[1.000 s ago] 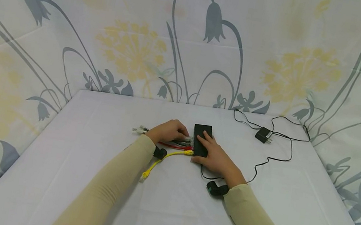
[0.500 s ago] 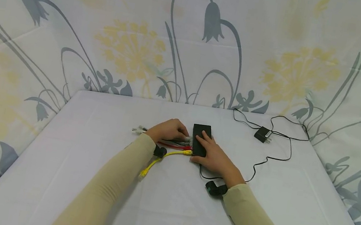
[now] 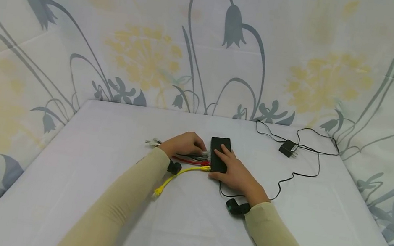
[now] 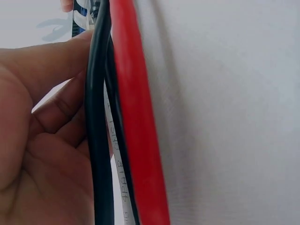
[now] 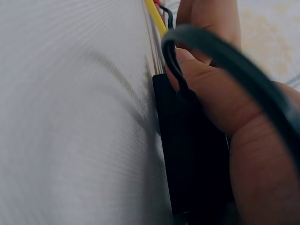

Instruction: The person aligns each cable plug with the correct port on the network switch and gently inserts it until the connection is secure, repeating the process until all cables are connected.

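Observation:
A black network switch (image 3: 218,144) lies on the white table, with Ethernet cables running from its left side. My right hand (image 3: 236,174) holds it from the right, fingers over the top and thumb along the near edge. In the right wrist view the thumb (image 5: 211,89) presses beside the thin power cord on the switch's dark end (image 5: 192,159). My left hand (image 3: 184,143) pinches a cable's plug end close to the ports; the plug is mostly hidden by the fingers. Below it run a red cable (image 4: 140,117), a black cable (image 4: 97,122) and a whitish cable (image 4: 120,183).
A yellow cable (image 3: 187,170) curves from the switch toward the near left, its free plug on the table. Loose white plugs (image 3: 152,142) lie left of my left hand. A black power adapter (image 3: 287,148) with looping cord sits at the back right. Flowered cloth (image 3: 146,56) hangs behind.

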`<action>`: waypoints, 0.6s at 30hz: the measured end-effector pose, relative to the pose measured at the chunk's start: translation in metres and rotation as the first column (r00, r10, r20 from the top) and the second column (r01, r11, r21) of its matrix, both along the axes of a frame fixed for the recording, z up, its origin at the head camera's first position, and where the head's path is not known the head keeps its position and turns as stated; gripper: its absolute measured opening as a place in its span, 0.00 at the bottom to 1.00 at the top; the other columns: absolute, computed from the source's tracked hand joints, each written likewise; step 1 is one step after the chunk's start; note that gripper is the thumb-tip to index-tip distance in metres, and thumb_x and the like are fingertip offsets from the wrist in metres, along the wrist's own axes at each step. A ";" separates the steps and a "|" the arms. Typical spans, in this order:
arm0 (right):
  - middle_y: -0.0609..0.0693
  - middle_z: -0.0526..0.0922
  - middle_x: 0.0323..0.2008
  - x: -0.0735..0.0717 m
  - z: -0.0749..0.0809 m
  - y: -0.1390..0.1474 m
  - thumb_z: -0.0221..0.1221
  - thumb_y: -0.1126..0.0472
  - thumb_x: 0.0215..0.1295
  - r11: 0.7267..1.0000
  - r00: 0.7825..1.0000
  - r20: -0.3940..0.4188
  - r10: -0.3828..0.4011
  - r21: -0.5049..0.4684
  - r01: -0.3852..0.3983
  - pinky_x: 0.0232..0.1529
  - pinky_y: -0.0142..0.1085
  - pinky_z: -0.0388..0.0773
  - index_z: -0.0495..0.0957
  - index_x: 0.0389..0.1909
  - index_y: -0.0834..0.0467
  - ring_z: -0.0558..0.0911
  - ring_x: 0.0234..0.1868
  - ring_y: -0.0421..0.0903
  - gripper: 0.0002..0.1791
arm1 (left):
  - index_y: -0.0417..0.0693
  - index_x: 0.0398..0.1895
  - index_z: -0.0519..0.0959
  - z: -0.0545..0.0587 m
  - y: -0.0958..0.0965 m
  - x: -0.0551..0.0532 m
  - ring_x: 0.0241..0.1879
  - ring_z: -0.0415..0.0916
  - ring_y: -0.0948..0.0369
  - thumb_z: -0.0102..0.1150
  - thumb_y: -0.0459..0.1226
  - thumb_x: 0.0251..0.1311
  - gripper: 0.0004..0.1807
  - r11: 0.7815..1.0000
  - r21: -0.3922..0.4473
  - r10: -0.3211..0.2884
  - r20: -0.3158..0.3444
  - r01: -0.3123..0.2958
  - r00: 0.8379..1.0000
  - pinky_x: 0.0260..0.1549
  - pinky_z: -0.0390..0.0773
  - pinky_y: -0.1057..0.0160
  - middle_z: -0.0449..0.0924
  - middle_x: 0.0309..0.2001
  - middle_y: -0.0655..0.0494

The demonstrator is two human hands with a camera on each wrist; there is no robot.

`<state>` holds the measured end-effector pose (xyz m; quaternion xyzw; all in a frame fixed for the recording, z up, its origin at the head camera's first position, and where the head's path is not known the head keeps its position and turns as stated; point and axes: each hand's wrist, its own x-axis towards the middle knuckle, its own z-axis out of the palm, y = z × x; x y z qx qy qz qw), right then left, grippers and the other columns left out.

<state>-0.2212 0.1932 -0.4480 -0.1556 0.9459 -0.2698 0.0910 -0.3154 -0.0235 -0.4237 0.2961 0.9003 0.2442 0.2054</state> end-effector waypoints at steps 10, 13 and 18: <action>0.52 0.41 0.78 0.003 0.010 0.006 0.64 0.36 0.56 1.000 1.000 0.011 0.002 0.017 -0.002 0.69 0.61 0.56 0.53 0.76 0.46 0.46 0.77 0.60 0.50 | 0.50 0.57 0.79 0.004 0.000 0.009 0.52 0.78 0.58 0.49 0.38 0.71 0.16 0.998 -0.053 0.019 -0.045 -0.021 0.999 0.55 0.76 0.56 0.82 0.53 0.54; 0.53 0.41 0.78 0.006 0.017 0.010 0.62 0.36 0.58 0.999 1.000 0.000 -0.024 0.033 0.024 0.69 0.62 0.56 0.54 0.75 0.45 0.45 0.77 0.61 0.48 | 0.50 0.57 0.79 0.009 -0.003 0.013 0.51 0.78 0.58 0.48 0.38 0.71 0.16 0.998 -0.060 0.030 -0.097 -0.036 0.995 0.54 0.76 0.57 0.82 0.53 0.53; 0.55 0.41 0.78 0.012 0.031 0.016 0.59 0.36 0.62 0.996 0.997 -0.062 -0.042 0.074 0.047 0.67 0.65 0.56 0.54 0.76 0.47 0.43 0.77 0.63 0.45 | 0.47 0.58 0.79 0.022 -0.010 0.022 0.49 0.78 0.56 0.49 0.39 0.72 0.16 0.998 -0.028 0.043 -0.175 -0.049 0.984 0.51 0.77 0.56 0.81 0.51 0.51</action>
